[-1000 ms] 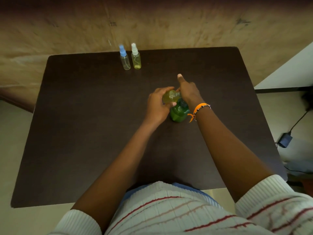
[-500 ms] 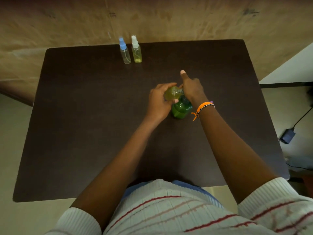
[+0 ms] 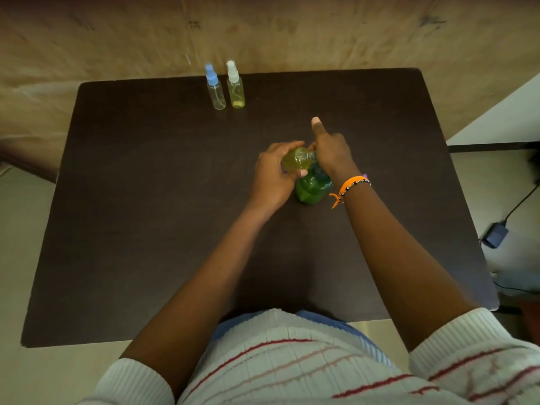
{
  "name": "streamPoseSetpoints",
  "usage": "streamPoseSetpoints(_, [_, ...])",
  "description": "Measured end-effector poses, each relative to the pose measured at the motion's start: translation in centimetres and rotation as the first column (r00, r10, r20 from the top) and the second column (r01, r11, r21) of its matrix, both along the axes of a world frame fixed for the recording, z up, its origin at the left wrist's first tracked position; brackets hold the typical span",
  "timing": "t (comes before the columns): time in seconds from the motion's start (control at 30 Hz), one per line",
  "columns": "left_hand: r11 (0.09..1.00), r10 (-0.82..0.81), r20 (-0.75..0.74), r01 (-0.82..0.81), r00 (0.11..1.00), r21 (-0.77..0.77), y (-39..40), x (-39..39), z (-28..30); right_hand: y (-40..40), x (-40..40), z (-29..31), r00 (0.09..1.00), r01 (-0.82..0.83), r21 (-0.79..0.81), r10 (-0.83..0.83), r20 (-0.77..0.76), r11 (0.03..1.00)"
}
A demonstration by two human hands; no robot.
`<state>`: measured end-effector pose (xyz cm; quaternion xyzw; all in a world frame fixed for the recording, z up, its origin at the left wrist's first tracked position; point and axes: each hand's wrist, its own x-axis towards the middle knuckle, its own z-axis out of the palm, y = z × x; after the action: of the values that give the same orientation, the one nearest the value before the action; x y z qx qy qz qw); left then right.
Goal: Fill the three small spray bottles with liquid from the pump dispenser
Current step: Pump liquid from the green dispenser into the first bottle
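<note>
My left hand (image 3: pixel 271 176) grips a small uncapped bottle (image 3: pixel 295 162) with yellowish liquid in it, tilted so that its neck points right, at the pump's top. The green pump dispenser (image 3: pixel 311 188) stands at the middle of the dark table (image 3: pixel 146 200). My right hand (image 3: pixel 330 153) sits on its pump head with the fingers curled over it and the index finger stretched out; the nozzle is hidden. At the back stand two capped spray bottles: a blue-capped one (image 3: pixel 215 90) that looks clear and a white-capped one (image 3: pixel 235 88) holding yellow liquid.
A small purple thing (image 3: pixel 364 176) peeks out behind my right wrist. The wall runs along the table's far edge. A black charger with its cable (image 3: pixel 495 235) lies on the floor to the right. My striped sleeves fill the bottom of the view.
Both hands keep the same hold on the small bottle and the pump. Only my view has shifted slightly.
</note>
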<state>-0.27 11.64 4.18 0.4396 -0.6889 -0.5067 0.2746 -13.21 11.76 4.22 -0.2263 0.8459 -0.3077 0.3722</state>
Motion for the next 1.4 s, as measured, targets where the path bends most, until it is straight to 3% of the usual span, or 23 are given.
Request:
streamPoseSetpoints(0.2, [0.996,0.022,-0.043,-0.018,0.999,0.089,0.5,0.0,-0.7,0.3,-0.1,-0.3,1.000,0.011,-0.008,-0.011,-0.023,1.000])
streamPoseSetpoints(0.87, [0.995,0.027,-0.069,-0.020,0.997,0.100,0.4,-0.2,-0.9,0.1,-0.4,-0.1,0.999,-0.006,-0.020,0.007,0.042,1.000])
streamPoseSetpoints(1.1, [0.995,0.034,-0.072,-0.027,0.997,0.097,0.3,-0.2,-1.5,0.1,-0.6,-0.6,0.999,0.021,0.002,-0.021,-0.042,1.000])
streamPoseSetpoints(1.4, [0.993,0.043,-0.073,-0.035,0.996,0.113,0.3,-0.2,-1.6,-0.1,-0.5,-0.2,1.000,-0.008,0.025,0.008,-0.008,1.000])
